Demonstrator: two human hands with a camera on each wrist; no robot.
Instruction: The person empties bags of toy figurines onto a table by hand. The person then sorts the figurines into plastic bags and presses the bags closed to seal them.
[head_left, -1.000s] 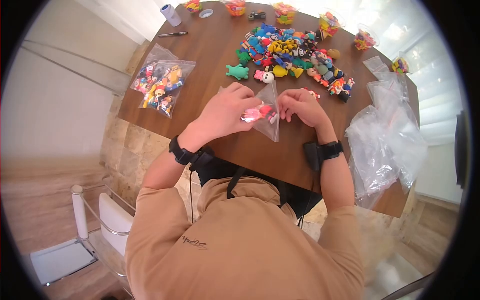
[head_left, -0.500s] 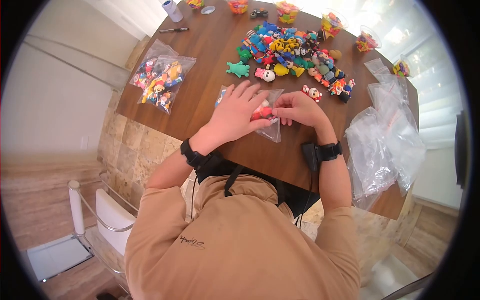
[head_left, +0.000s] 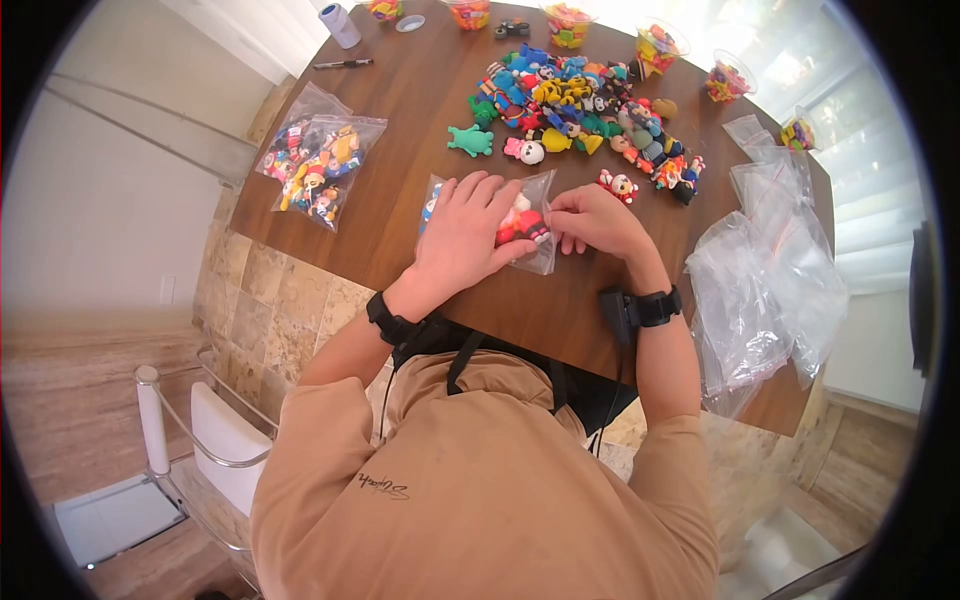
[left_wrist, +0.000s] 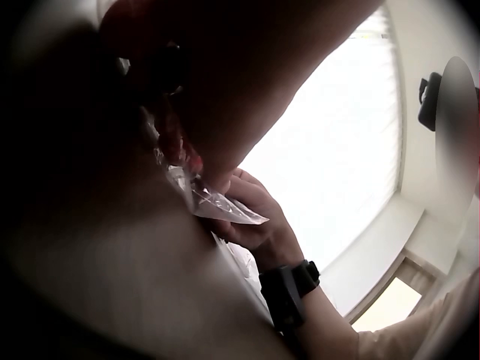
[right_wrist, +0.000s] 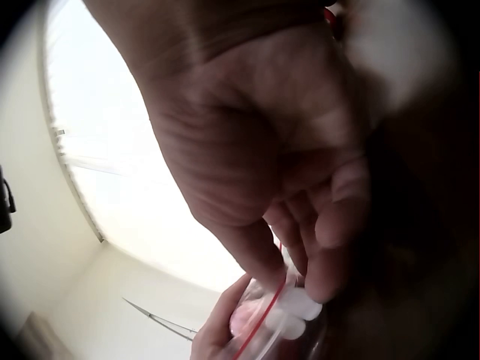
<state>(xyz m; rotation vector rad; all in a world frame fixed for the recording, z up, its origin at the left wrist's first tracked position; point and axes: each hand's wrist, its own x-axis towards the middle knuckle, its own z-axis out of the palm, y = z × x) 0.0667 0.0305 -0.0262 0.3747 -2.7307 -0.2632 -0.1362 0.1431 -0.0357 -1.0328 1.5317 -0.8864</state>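
A clear zip bag (head_left: 541, 260) with small toy figures (head_left: 522, 226) inside lies on the table in front of the person. The left hand (head_left: 465, 228) rests flat across it with fingers spread, covering much of the contents. At the bag's right edge, the right hand (head_left: 598, 222) pinches the plastic between thumb and fingertips. In the right wrist view, a red zip strip (right_wrist: 262, 322) runs beside the thumb, and whitish toy parts (right_wrist: 300, 306) show through the plastic. A loose bag corner (left_wrist: 232, 210) sticks out before the right hand in the dim left wrist view.
Beyond the hands lies a heap of colourful toy figures (head_left: 570, 100), with a red-and-white figure (head_left: 618, 186) nearer. A filled bag (head_left: 330, 170) lies at left, unused clear bags (head_left: 740, 300) at right. Candy cups (head_left: 655, 48) line the far edge; a marker (head_left: 343, 65) lies at far left.
The bag, earlier raised and tilted between the hands, has come down onto the table. The left hand has gone from gripping it to lying flat on it; the right hand has moved in to its edge.
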